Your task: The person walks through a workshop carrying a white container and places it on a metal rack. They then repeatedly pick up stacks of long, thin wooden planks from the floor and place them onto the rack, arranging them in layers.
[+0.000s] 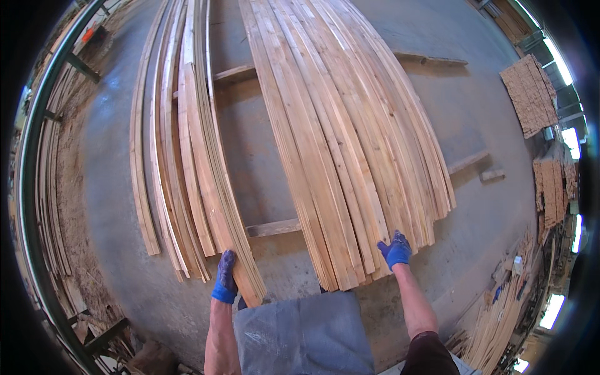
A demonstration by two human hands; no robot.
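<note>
My left hand [226,277], in a blue work glove, grips the left edge of a small stack of long wooden boards [228,234] near its close end. That stack juts further toward me than the boards beside it. The underside of the grip is hidden. My right hand [396,250], gloved the same way, is at the near ends of a wide row of boards [350,169], with thumb and fingers spread apart. Whether its fingertips press on the wood is hard to see. A grey-blue apron [303,337] covers my front between the forearms.
Wooden cross-bearers [273,227] lie on the concrete floor under the boards. More loose boards [142,175] lie at the left. A green metal rail [26,169] curves along the left side. Stacked lumber [528,95] stands at the right, with wood scraps [500,312] below.
</note>
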